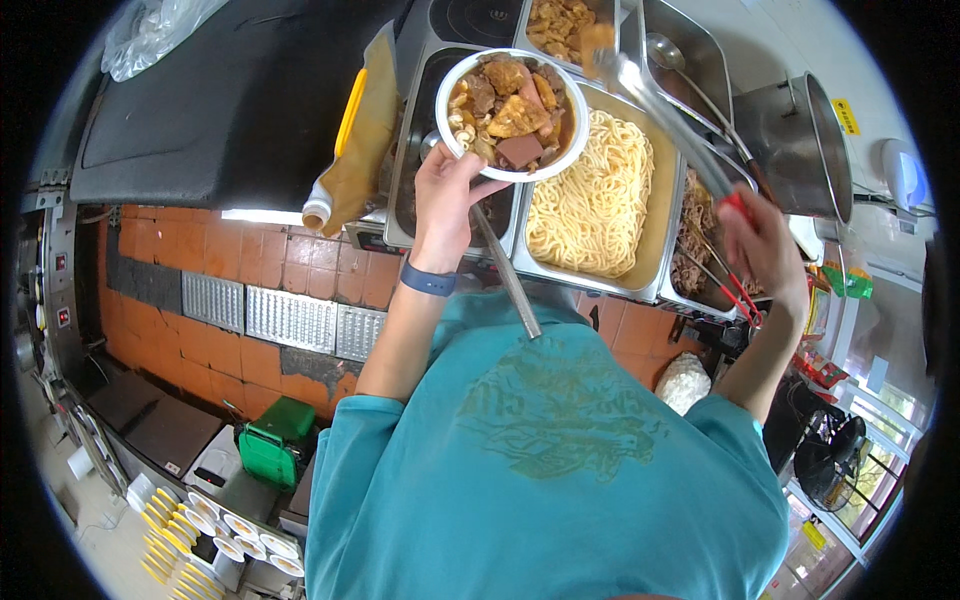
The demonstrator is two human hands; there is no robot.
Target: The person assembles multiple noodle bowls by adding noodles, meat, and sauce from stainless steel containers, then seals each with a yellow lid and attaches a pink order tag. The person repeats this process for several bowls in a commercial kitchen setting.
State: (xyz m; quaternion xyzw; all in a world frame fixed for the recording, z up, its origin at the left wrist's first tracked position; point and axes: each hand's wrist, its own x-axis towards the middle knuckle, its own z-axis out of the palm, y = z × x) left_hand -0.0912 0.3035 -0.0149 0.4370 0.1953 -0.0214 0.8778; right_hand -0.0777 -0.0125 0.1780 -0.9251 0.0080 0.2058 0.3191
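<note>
While the left hand (445,203) pinches the lower-left rim of a white bowl (447,98), thumb on top and fingers mostly hidden beneath, the brimming dish hangs at upper center, apparently kept near level to hold its brown sauce in. It overlaps a tray of noodles (656,218), a spot where drips would likely fall into pans. At right, the right hand (768,245) is curled around the red grip of what appear to be metal tongs (690,125), blurred, a tan piece (598,48) at the tip beside brown chunks (560,28) at top center; the rearward grip probably keeps fingers off food. Red-handled tweezers (746,303) lean out of shredded meat (691,225), right of center, presumably for easy reach.
</note>
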